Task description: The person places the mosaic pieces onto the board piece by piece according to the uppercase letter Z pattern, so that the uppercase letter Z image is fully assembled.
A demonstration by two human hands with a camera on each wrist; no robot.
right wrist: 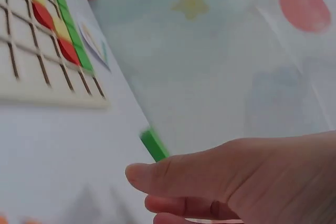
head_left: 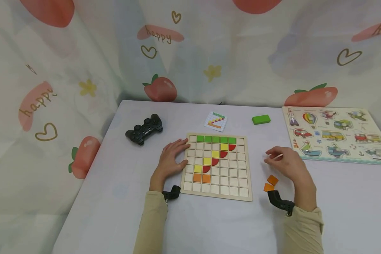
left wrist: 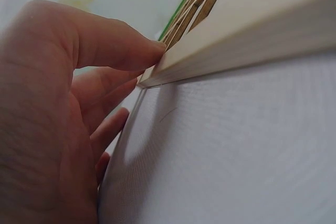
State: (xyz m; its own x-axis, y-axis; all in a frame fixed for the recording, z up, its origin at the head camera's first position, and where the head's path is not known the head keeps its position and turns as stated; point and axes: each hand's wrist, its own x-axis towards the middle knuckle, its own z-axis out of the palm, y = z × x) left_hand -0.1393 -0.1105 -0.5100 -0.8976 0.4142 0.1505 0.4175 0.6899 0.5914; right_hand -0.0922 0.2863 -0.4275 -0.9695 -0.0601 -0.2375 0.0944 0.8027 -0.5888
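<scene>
A square wooden grid board (head_left: 249, 176) lies flat on the table. Green squares fill part of its top row; yellow squares and red quarter-circles step down diagonally, and two orange squares (head_left: 201, 178) sit lower left. My left hand (head_left: 170, 158) rests at the board's left edge, its thumb touching the rim in the left wrist view and the fingers extended. Over the table right of the board hovers my right hand (head_left: 287, 164), fingers loosely bent, with nothing visible in them. Just below it lie two loose orange tiles (head_left: 272, 180).
Behind the board is a small pattern card (head_left: 216, 121). A green block (head_left: 261, 120) lies at the back right. A black game controller (head_left: 144, 129) sits back left, and a picture puzzle board (head_left: 336, 153) of vehicles occupies the far right. Printed cloth hangs behind.
</scene>
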